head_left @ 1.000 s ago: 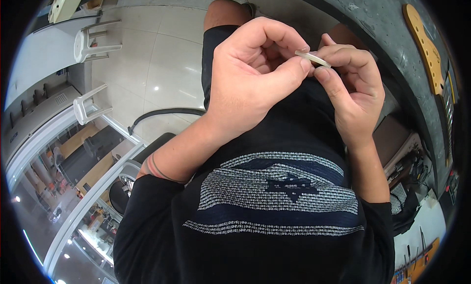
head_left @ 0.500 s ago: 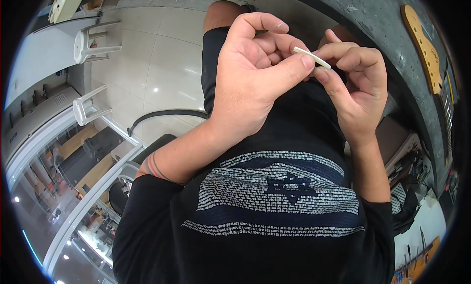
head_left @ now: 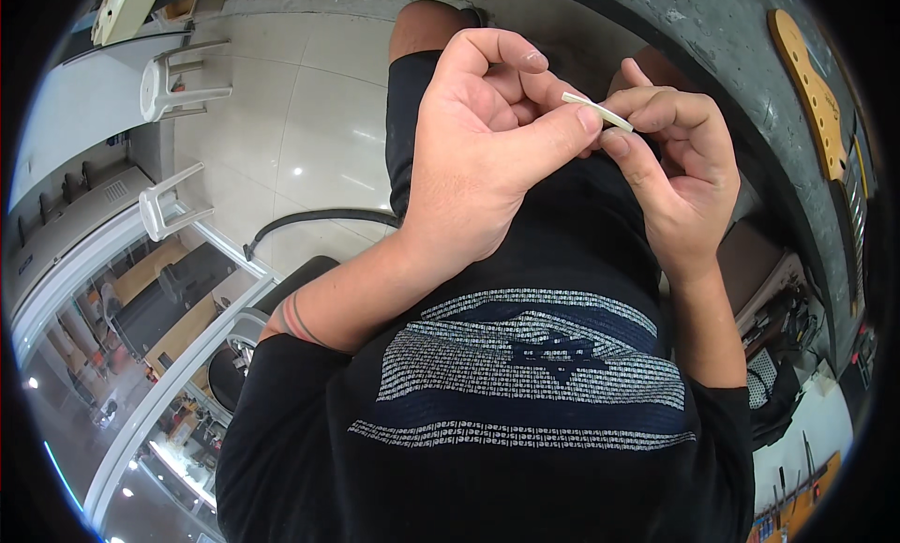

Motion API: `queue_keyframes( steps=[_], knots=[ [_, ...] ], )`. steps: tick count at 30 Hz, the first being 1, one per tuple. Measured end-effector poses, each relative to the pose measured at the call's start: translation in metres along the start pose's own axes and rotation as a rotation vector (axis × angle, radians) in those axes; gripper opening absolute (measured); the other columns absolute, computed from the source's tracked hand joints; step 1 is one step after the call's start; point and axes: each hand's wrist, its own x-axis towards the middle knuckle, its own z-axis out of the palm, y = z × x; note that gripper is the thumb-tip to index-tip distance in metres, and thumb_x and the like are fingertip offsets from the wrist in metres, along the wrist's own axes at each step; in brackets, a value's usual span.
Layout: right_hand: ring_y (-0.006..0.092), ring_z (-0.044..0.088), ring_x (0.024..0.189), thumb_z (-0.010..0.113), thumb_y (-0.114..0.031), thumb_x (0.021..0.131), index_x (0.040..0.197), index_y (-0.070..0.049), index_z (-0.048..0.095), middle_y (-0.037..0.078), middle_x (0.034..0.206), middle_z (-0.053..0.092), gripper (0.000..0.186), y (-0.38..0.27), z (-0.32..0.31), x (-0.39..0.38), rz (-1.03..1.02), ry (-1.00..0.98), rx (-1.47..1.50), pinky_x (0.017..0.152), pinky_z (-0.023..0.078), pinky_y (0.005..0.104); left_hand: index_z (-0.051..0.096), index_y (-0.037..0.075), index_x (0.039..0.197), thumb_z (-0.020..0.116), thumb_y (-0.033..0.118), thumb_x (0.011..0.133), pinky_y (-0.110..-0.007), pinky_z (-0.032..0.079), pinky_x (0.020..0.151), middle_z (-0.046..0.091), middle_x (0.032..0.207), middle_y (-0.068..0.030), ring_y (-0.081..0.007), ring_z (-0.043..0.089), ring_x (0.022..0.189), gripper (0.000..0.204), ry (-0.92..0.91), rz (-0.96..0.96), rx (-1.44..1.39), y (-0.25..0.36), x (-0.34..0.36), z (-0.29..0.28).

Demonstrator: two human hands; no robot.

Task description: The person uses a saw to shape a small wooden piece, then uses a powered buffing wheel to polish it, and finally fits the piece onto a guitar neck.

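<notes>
Above my lap, both hands meet on a small, slim off-white bar that looks like a guitar nut [head_left: 612,119]. My left hand [head_left: 473,158] pinches its left part between thumb and fingers, with the index finger raised and bent clear of it. At the other end, the thumb and index finger of my right hand [head_left: 692,173] close on the tip. The bar slants down to the right, and its underside is hidden by the fingers. To the right, a wooden guitar neck [head_left: 808,88] with a row of holes in its headstock lies apart from both hands.
A dark grey workbench [head_left: 727,46] curves along the right side. White plastic chairs [head_left: 173,88] stand on the tiled floor [head_left: 323,93] at the left, near a black hose [head_left: 314,217]. Hand tools [head_left: 797,482] hang at the lower right.
Both hands keep their hold on the guitar nut. My right index finger has shifted slightly down along its end, and my left index finger has dipped a little.
</notes>
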Motion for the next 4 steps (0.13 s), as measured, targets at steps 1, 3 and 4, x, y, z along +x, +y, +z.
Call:
queue_keyframes(
  steps=[1,3,4],
  knots=[
    [0.0168,0.077,0.098,0.080,0.001,0.097,0.113,-0.003,0.060,0.008,0.101,0.079,0.026,-0.0004,-0.0003,-0.0001,0.001,0.000,-0.001,0.128,0.037,0.0576,0.048,0.003,0.129,0.073,-0.006,0.098,-0.036,0.062,0.083,0.072,0.105,-0.0137,-0.0217,0.074,0.094,0.040,-0.010,0.013,-0.002,-0.0011,0.0006,-0.0005],
    [0.0170,0.077,0.099,0.080,0.000,0.097,0.114,-0.004,0.061,0.007,0.101,0.079,0.026,-0.0010,-0.0009,-0.0006,0.001,0.000,-0.028,0.127,0.037,0.0572,0.048,0.004,0.130,0.072,-0.005,0.099,-0.036,0.062,0.085,0.072,0.106,-0.0140,-0.0225,0.074,0.095,0.041,-0.031,-0.026,-0.026,0.0004,0.0017,-0.0011],
    [0.0181,0.077,0.102,0.081,-0.001,0.097,0.114,-0.004,0.061,0.007,0.103,0.079,0.027,-0.0010,-0.0005,-0.0020,0.028,0.017,-0.008,0.128,0.037,0.0570,0.048,0.005,0.132,0.072,-0.005,0.099,-0.036,0.061,0.086,0.072,0.108,-0.0142,-0.0232,0.074,0.097,0.041,-0.051,-0.065,-0.050,0.0024,0.0024,-0.0014]
  ],
)
